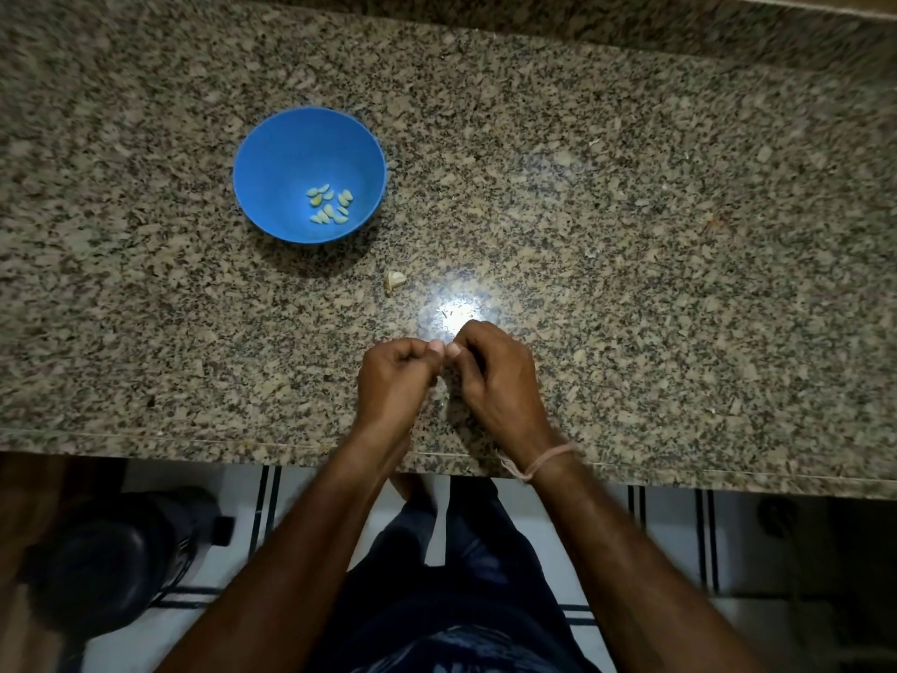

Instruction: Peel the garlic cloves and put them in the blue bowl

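A blue bowl [272,153] stands on the granite counter at the left, with several pale peeled garlic cloves [331,204] in its bottom. One unpeeled clove [394,280] lies on the counter between the bowl and my hands. My left hand [395,381] and my right hand [495,376] are pressed together near the counter's front edge, thumbs touching, fingers curled around something small. What they pinch is hidden by the fingers.
The speckled granite counter [631,211] runs across the view, with small bits of garlic skin [591,253] scattered on it. A bright light reflection sits just beyond my hands. Below the front edge are a tiled floor and a dark round object [97,565] at the left.
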`<state>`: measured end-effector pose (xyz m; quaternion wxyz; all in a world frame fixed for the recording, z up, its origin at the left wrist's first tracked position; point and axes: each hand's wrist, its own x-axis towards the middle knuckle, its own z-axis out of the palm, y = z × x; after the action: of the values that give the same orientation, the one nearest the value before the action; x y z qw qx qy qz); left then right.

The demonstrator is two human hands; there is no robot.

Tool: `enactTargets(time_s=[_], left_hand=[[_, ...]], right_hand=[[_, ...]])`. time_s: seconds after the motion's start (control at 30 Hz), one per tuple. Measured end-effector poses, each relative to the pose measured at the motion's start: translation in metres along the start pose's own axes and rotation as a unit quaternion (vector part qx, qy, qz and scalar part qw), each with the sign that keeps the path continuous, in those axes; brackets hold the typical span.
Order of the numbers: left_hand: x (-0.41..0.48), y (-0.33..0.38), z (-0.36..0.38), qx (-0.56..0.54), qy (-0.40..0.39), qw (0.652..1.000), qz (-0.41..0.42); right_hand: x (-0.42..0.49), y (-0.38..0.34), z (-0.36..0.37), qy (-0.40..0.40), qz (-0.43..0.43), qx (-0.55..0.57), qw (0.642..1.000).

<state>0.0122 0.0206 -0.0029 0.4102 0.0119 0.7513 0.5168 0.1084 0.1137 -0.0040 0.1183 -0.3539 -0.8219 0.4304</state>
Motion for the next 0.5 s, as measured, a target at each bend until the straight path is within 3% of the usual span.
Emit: enactTargets(time_s=[0.07,0.17,0.23,0.27,0.3,0.37,0.43,0.47,0.5], left_hand=[[0.002,0.005,-0.001,-0.059,-0.015,0.997,-0.057],[0.001,0.003,0.0,0.052,0.039,0.996,0.068],[-0.004,0.002,0.0,0.152,0.083,0.97,0.172],[-0.005,0.001,0.0,0.178,0.093,0.962,0.185],[-0.004,0.002,0.0,0.193,0.09,0.961,0.175],[0.005,0.003,0.0,0.113,0.048,0.991,0.059],[0.005,0.004,0.0,0.012,0.007,0.999,-0.04],[0.005,0.003,0.0,0.038,0.015,0.999,-0.012],[0.002,0.002,0.0,0.103,0.031,0.993,0.051]], right_hand=[[0.002,-0.001,0.001,0.015,-0.039,-0.054,0.998],[0.007,-0.01,-0.005,-0.03,0.079,0.093,0.992],[0.012,-0.012,-0.01,-0.105,0.238,0.289,0.921],[0.012,-0.013,-0.011,-0.122,0.274,0.33,0.895],[0.01,-0.011,-0.009,-0.115,0.254,0.305,0.911],[0.006,-0.007,-0.004,-0.057,0.111,0.116,0.985],[0.004,-0.003,-0.001,-0.017,0.033,-0.021,0.999],[0.004,-0.005,-0.002,-0.032,0.054,0.01,0.998],[0.007,-0.007,-0.004,-0.063,0.122,0.111,0.984]])
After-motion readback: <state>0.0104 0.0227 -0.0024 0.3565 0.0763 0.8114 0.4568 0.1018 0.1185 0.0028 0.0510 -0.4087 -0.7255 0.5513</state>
